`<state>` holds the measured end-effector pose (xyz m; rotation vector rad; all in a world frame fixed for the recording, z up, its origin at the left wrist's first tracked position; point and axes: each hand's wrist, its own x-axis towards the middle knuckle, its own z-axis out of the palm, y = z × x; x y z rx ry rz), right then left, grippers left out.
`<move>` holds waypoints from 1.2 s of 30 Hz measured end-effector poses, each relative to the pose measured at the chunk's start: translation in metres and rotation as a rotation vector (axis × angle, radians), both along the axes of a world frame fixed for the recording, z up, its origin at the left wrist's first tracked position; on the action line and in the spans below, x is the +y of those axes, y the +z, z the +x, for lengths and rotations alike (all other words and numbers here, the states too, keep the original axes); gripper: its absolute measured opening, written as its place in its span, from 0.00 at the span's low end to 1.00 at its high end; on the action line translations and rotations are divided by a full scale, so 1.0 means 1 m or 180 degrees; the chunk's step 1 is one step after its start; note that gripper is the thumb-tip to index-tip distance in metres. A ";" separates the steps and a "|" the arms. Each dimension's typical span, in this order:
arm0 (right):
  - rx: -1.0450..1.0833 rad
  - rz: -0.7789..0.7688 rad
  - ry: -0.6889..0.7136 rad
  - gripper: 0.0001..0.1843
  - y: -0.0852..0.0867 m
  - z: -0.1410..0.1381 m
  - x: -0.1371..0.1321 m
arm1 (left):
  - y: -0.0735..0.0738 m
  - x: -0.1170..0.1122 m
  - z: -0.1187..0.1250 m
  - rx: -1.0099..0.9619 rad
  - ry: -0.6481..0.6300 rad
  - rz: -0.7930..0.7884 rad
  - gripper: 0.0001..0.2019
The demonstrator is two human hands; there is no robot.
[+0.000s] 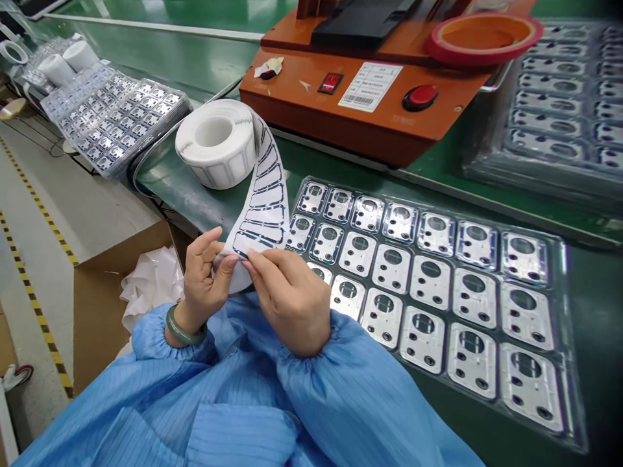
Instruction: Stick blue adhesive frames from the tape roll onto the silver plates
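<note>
A white roll of labels [215,143] lies on the green bench, and its strip [263,201] of dark frame-shaped stickers runs down toward me. My left hand [203,279] pinches the strip's free end from the left, thumb on top. My right hand [289,295] pinches the same end from the right, fingertips at one sticker. Both wear blue sleeves; a green bangle is on my left wrist. Just right of my hands lies a clear tray [567,337] with rows of metal plates.
An orange machine [360,97] with a red button stands behind the roll, a red tape ring [481,39] on it. More trays of parts sit at far left [117,123] and far right [559,104]. A cardboard box [102,292] with white liner scraps is below the bench edge.
</note>
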<state>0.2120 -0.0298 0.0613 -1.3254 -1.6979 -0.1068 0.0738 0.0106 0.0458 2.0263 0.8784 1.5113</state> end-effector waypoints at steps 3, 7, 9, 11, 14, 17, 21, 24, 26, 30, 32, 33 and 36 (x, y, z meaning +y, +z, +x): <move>0.0767 -0.0426 0.0223 0.07 0.000 0.001 -0.001 | -0.003 -0.001 -0.006 0.0168 0.0025 0.0018 0.23; 0.1867 -0.0753 0.0195 0.06 0.002 0.008 -0.005 | -0.009 0.001 -0.027 0.0534 0.0565 -0.0192 0.21; 0.2273 -0.0832 0.0009 0.05 0.003 0.014 -0.006 | -0.012 0.006 -0.042 0.0744 0.1338 -0.0423 0.17; 0.2662 -0.0884 -0.0230 0.06 0.001 0.020 -0.007 | -0.012 0.013 -0.056 0.0875 0.2160 -0.0577 0.15; 0.2982 -0.0804 -0.0544 0.07 -0.003 0.027 -0.008 | -0.007 0.018 -0.061 0.0950 0.2771 -0.0338 0.20; 0.2688 -0.0537 -0.0731 0.04 -0.005 0.028 -0.009 | 0.004 0.007 -0.040 0.0742 0.2580 0.0442 0.18; 0.1949 -0.0162 -0.0915 0.03 -0.003 0.026 -0.015 | 0.017 -0.021 0.013 0.0571 0.0446 -0.0213 0.12; 0.1638 0.0062 -0.0914 0.04 -0.003 0.027 -0.022 | 0.019 -0.035 0.044 0.0354 -0.0266 -0.0896 0.14; 0.1628 0.0074 -0.0895 0.05 -0.006 0.030 -0.025 | 0.016 -0.038 0.055 0.0247 -0.0399 -0.1055 0.15; 0.1496 0.0097 -0.0916 0.07 -0.013 0.037 -0.030 | 0.011 -0.039 0.066 0.0061 -0.0407 -0.1206 0.12; 0.1257 0.0232 -0.0828 0.10 -0.017 0.041 -0.032 | 0.012 -0.038 0.070 -0.0143 -0.0345 -0.1457 0.08; 0.1117 0.0296 -0.0774 0.12 -0.018 0.042 -0.032 | 0.013 -0.037 0.072 -0.0260 -0.0298 -0.1609 0.06; 0.0653 0.0416 -0.0724 0.14 -0.021 0.046 -0.033 | 0.017 -0.035 0.077 -0.0492 -0.0221 -0.2023 0.06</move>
